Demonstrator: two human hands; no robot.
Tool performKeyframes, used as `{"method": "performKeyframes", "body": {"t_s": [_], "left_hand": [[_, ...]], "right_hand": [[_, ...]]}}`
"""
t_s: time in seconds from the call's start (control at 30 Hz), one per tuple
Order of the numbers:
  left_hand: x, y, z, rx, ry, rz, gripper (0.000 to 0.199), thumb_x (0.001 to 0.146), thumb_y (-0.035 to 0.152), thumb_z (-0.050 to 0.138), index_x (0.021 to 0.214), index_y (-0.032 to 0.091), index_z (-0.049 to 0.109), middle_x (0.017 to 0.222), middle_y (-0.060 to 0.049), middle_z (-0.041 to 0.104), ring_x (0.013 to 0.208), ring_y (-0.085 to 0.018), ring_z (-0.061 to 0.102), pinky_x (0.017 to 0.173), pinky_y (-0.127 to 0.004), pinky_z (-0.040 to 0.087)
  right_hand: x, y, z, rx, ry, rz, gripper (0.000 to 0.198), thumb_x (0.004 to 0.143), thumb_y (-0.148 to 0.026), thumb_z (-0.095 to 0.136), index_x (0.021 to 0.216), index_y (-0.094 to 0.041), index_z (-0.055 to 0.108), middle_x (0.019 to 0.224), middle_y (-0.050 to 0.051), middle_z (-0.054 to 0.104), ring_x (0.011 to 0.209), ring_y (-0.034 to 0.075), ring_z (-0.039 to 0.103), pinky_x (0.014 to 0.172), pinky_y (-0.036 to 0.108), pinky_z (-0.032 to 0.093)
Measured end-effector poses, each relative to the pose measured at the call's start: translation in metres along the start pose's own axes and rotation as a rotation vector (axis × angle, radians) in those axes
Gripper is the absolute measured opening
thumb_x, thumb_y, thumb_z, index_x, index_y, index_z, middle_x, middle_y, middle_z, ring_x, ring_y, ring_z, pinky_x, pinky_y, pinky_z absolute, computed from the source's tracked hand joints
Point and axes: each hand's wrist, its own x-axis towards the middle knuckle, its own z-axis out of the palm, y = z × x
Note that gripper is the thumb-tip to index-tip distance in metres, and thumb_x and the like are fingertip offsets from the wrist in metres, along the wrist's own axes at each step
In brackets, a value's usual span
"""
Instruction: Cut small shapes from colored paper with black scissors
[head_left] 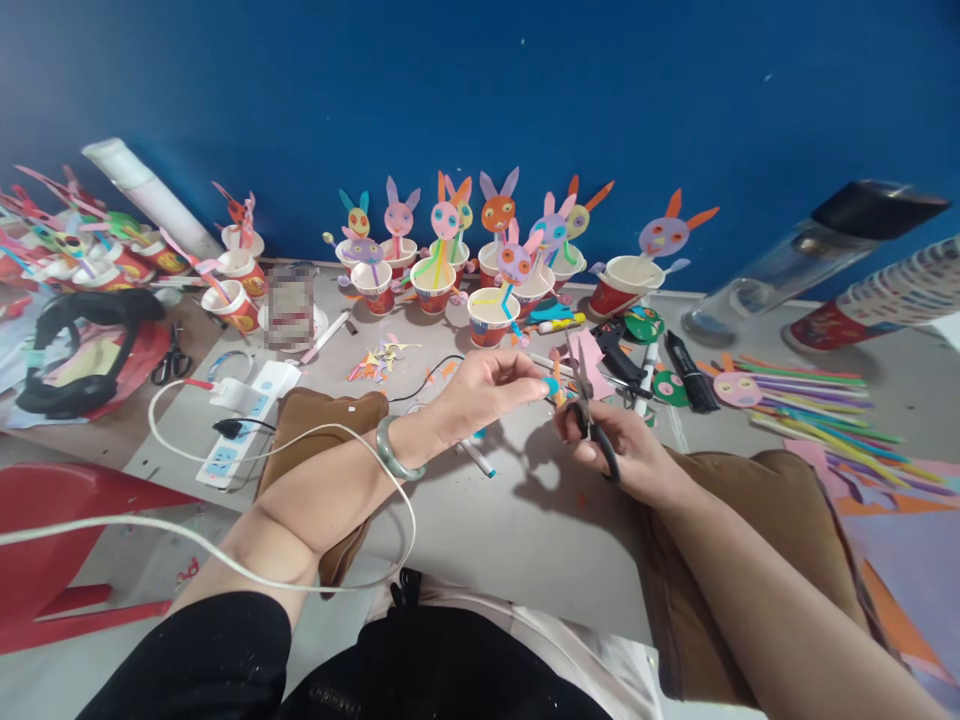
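Head view: left hand [484,395] pinches a small blue paper piece [552,386], right hand [634,450] grips black-handled scissors [584,402]; looks like trimming, so next snip probably wants a steady hold.

A head-worn camera looks forward and down, close above the left hand [484,395] and right hand [636,452]. It faces a blue wall [480,90] across the table [525,555].

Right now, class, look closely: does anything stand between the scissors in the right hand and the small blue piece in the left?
Nothing visible does. The left hand pinches the blue piece with its free side facing the scissors in the right hand.
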Motion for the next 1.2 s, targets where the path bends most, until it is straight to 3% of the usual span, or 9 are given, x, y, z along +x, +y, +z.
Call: {"method": "performKeyframes", "body": {"t_s": [0.3, 0.6, 1.2], "left_hand": [[-0.0014, 0.0075, -0.0035, -0.02, -0.001, 0.013, 0.016, 0.065, 0.024, 0.074, 0.071, 0.015, 0.061, 0.066, 0.002, 0.059, 0.06, -0.005, 0.046, 0.06, -0.022, 0.038], [-0.0024, 0.0085, -0.0041, 0.01, 0.016, 0.02, 0.016, 0.066, 0.025, 0.073, 0.07, 0.015, 0.062, 0.065, 0.002, 0.056, 0.06, -0.006, 0.045, 0.059, -0.024, 0.037], [-0.002, 0.0061, -0.0031, -0.006, 0.039, 0.023, 0.019, 0.066, 0.026, 0.074, 0.069, 0.015, 0.059, 0.062, 0.003, 0.054, 0.057, -0.005, 0.043, 0.054, -0.022, 0.033]], "right_hand": [[0.001, 0.0002, 0.0012, -0.125, -0.102, -0.062, 0.057, 0.074, -0.074, 0.066, 0.064, -0.019, 0.057, 0.07, 0.003, 0.058, 0.066, 0.016, 0.051, 0.06, 0.027, 0.041], [0.0005, -0.0022, 0.0024, -0.13, -0.137, -0.066, 0.064, 0.079, -0.081, 0.053, 0.062, -0.02, 0.053, 0.067, 0.003, 0.055, 0.066, 0.016, 0.049, 0.06, 0.028, 0.04], [0.0019, 0.0052, 0.0026, -0.154, -0.145, -0.093, 0.065, 0.082, -0.081, 0.05, 0.063, -0.019, 0.052, 0.066, 0.002, 0.055, 0.065, 0.016, 0.049, 0.064, 0.028, 0.04]]}}
